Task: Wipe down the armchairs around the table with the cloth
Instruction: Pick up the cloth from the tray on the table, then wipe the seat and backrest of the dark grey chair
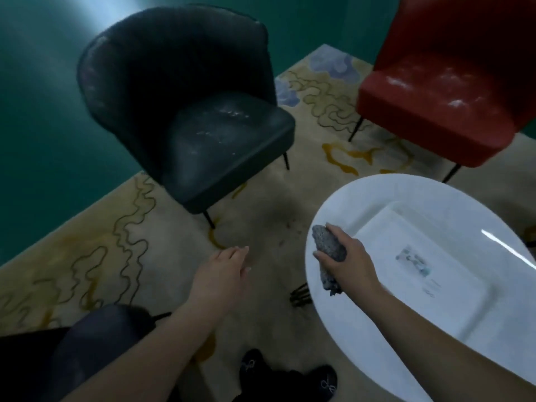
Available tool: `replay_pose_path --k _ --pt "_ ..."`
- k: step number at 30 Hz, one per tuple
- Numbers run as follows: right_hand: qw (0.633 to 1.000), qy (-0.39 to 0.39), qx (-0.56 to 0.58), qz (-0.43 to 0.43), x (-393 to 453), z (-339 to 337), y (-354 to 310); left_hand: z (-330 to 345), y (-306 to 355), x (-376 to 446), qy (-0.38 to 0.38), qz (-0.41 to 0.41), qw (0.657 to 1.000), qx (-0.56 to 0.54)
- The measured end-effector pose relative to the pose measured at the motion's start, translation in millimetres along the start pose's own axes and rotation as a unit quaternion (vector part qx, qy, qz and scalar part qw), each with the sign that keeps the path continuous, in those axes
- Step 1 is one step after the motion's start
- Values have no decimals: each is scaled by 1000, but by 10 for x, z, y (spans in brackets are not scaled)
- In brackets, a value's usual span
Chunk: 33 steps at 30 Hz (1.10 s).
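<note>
Cloth (329,247) gripped at table (342,207) edge; open rug (261,198) before dark armchair (185,111).

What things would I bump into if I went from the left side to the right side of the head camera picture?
Dark armchair → left hand → grey cloth, held in the right hand → white table → red armchair.
</note>
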State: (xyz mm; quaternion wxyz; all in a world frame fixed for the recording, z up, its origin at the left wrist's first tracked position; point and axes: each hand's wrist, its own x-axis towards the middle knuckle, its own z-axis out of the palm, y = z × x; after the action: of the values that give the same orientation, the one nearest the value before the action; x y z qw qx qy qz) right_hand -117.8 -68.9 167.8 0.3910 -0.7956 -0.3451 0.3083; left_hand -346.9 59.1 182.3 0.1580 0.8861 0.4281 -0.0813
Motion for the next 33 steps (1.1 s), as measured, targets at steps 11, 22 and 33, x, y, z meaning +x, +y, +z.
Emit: replay_pose_path --k 11,22,33 --pt "992 -101 -46 -62 -406 1161 -925 2 -1562 -1395 11 -183 982 -39" --pt "928 -298 -124 -186 -816 2681 -1841 157 -2417 -2759 92 -354 926 -95" --pt "769 -506 -199 -335 -921 3903 -2440 629 -2290 -3430 118 -601 777 -145"
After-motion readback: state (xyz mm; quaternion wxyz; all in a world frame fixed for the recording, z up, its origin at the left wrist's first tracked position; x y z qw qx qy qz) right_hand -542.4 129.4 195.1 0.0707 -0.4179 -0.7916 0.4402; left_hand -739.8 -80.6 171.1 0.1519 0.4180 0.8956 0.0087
